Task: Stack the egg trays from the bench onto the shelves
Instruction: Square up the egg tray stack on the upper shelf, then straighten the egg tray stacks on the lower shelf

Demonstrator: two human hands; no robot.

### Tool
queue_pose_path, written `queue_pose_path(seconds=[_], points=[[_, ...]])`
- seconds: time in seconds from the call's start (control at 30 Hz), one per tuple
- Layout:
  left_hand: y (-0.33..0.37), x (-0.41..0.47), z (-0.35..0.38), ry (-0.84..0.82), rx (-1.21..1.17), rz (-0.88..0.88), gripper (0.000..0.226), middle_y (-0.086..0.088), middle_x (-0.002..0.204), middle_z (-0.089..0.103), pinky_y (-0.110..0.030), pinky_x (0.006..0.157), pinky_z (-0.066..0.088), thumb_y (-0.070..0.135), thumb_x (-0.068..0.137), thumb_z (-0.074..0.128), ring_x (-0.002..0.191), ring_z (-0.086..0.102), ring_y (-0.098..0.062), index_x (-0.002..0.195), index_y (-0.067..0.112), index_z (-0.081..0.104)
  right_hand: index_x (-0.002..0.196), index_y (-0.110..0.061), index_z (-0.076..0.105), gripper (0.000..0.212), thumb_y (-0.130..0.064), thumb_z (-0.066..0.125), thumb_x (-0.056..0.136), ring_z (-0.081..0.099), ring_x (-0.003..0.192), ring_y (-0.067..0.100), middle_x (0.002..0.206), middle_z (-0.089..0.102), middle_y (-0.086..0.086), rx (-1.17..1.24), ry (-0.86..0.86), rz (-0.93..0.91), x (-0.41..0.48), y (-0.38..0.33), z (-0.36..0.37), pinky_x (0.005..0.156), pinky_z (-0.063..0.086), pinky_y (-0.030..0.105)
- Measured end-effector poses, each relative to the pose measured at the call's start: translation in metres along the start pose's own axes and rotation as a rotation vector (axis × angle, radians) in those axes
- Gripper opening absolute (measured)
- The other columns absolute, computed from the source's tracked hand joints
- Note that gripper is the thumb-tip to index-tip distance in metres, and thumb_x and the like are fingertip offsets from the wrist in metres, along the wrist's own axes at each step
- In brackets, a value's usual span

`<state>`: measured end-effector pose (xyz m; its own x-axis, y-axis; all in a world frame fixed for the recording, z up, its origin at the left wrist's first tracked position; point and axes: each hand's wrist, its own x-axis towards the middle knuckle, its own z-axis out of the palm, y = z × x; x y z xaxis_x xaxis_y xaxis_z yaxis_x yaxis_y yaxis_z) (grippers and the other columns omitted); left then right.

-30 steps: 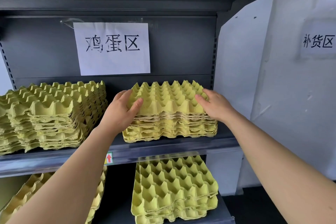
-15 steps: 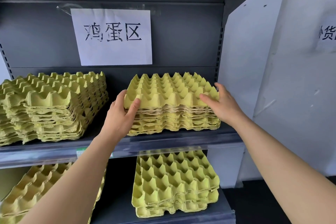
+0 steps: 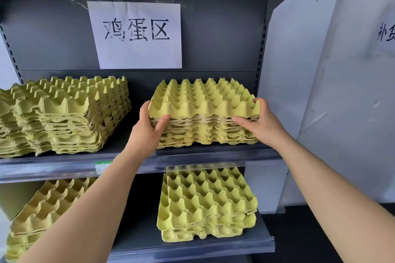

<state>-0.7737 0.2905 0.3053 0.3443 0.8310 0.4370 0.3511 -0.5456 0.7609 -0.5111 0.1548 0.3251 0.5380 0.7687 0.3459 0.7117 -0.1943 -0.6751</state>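
Note:
A stack of yellow-green egg trays [image 3: 203, 113] rests on the right half of the grey middle shelf [image 3: 192, 157]. My left hand [image 3: 147, 128] grips its front left corner, thumb pressed against the tray edges. My right hand [image 3: 261, 123] holds the front right corner, fingers along the side and thumb under the top tray. A taller stack of egg trays [image 3: 62, 113] sits on the left of the same shelf.
On the lower shelf [image 3: 192, 245] lie a short tray stack [image 3: 207, 203] at right and another stack [image 3: 44, 209] at left, partly behind my left arm. A paper sign [image 3: 136, 34] hangs on the shelf's back panel. A white wall [image 3: 342, 92] stands at right.
Both hands have shifted on the right stack: the left thumb now presses the front edges, the right hand wraps lower around the corner. The view moved closer.

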Motion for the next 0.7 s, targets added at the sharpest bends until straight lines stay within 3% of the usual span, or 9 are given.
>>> queue_pose_path(seconds=[0.1,0.17,0.27,0.47,0.63,0.7], points=[[0.008,-0.006,-0.008,-0.008,0.068,0.001,0.067,0.009,0.116,0.051,-0.028,0.074,0.039,0.051,0.094,0.047,0.085,0.055,-0.008,0.149,0.025,0.018,0.147,-0.019,0.02,0.094,-0.057,0.069,0.076,0.033,0.136,0.024,0.15,0.031,0.005,-0.039,0.086,-0.011,-0.009,-0.007,-0.001,0.105,0.033,0.037],[0.011,-0.015,-0.014,0.035,0.208,0.046,0.059,0.001,0.121,0.055,-0.03,0.079,0.038,0.047,0.095,0.048,0.099,0.055,-0.019,0.144,0.019,0.031,0.148,-0.013,0.025,0.084,-0.046,0.067,0.083,0.026,0.14,0.023,0.152,0.028,0.006,-0.155,0.166,-0.092,-0.02,-0.014,-0.001,0.111,0.027,0.036],[0.008,-0.039,-0.027,0.13,0.405,0.152,0.049,-0.008,0.125,0.056,-0.032,0.077,0.043,0.041,0.095,0.05,0.103,0.056,-0.026,0.134,0.011,0.048,0.142,-0.01,0.042,0.062,-0.035,0.063,0.089,0.029,0.139,0.019,0.15,0.035,0.004,-0.238,0.188,-0.263,-0.048,-0.03,0.006,0.114,0.024,0.032],[-0.03,-0.098,-0.045,0.116,0.555,0.37,0.032,-0.008,0.101,0.07,-0.037,0.076,0.052,0.033,0.09,0.062,0.09,0.065,-0.031,0.109,0.007,0.069,0.136,-0.017,0.052,0.048,-0.033,0.059,0.092,0.043,0.131,0.013,0.142,0.048,-0.003,-0.274,0.005,-0.353,-0.109,-0.059,0.062,0.107,0.031,0.026],[-0.092,-0.135,-0.07,-0.028,0.599,0.346,0.044,-0.006,0.094,0.072,-0.042,0.073,0.056,0.042,0.088,0.047,0.084,0.067,-0.03,0.104,0.009,0.071,0.134,-0.017,0.054,0.044,-0.031,0.059,0.092,0.047,0.127,0.011,0.138,0.052,-0.004,-0.297,-0.119,-0.376,-0.146,-0.08,0.136,0.105,0.031,0.023],[-0.126,-0.147,-0.084,-0.079,0.653,0.303,0.044,-0.004,0.09,0.072,-0.037,0.067,0.057,0.043,0.087,0.046,0.079,0.067,-0.029,0.101,0.011,0.072,0.133,-0.018,0.054,0.044,-0.029,0.059,0.091,0.047,0.127,0.01,0.137,0.053,-0.005,-0.275,-0.169,-0.366,-0.157,-0.09,0.172,0.105,0.032,0.022]])
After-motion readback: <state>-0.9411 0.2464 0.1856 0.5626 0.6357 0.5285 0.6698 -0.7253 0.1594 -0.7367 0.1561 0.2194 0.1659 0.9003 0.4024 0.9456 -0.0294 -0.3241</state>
